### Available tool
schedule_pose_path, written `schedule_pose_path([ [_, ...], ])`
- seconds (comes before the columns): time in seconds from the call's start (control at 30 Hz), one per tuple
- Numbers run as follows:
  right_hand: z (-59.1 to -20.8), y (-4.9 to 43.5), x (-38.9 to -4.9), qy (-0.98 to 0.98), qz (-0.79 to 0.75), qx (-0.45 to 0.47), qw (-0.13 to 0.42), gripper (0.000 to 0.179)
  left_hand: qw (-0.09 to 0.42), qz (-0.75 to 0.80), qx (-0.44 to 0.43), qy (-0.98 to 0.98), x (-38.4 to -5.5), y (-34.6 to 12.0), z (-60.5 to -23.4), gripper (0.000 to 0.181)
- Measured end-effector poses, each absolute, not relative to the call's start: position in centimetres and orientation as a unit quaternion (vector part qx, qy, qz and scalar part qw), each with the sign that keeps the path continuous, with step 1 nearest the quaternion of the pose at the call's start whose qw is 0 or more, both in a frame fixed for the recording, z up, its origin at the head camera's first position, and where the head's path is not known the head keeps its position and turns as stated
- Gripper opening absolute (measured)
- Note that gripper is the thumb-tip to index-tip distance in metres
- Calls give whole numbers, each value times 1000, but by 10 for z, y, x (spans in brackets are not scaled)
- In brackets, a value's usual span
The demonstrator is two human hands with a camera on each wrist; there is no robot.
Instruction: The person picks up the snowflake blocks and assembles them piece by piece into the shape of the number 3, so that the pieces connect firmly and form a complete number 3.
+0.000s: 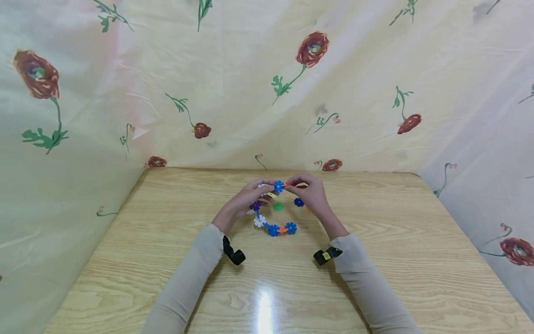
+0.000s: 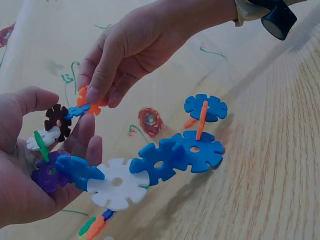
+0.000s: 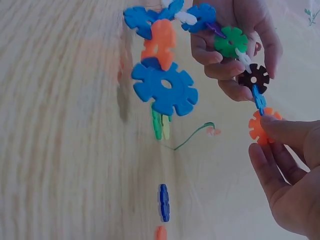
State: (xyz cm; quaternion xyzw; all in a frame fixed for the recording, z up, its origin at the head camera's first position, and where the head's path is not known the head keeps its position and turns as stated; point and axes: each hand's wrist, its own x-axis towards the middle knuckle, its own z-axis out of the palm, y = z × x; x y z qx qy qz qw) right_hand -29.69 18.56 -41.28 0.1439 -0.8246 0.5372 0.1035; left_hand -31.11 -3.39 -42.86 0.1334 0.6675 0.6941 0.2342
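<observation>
The right hand [image 1: 312, 192] is pinching an orange disc [image 3: 257, 129], its thumb and fingertips closing down to the thickness of the thin plastic. The left hand [image 1: 246, 197] is grasping the chain [image 1: 260, 221] by a dark disc [image 3: 247, 81], thumb and bent fingers lying about it. Between the two grips, a small blue disc [image 3: 259, 101] is linking the orange and dark ones, and the hands are working almost fingertip to fingertip above the table [image 1: 400, 222].

From the left hand the chain is curving down and round toward the person (whether its lower end is touching the wood, I cannot tell). Along it, white, green and purple discs are sitting close to the palm; a white disc [image 2: 125, 195] and several blue ones are following, and a larger-looking blue disc [image 3: 177, 97] is ending the run, slotted to a second orange disc [image 3: 159, 40].

Beyond the chain, a loose green disc [image 1: 277, 206] and a dark blue disc [image 1: 298, 202] are lying near the hands.
</observation>
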Motion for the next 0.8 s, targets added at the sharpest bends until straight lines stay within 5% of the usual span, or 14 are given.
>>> schedule_pose_path([
  [0.8, -395, 216, -295, -889, 421, 182, -10, 29, 215, 695, 137, 672, -312, -40, -428, 32],
])
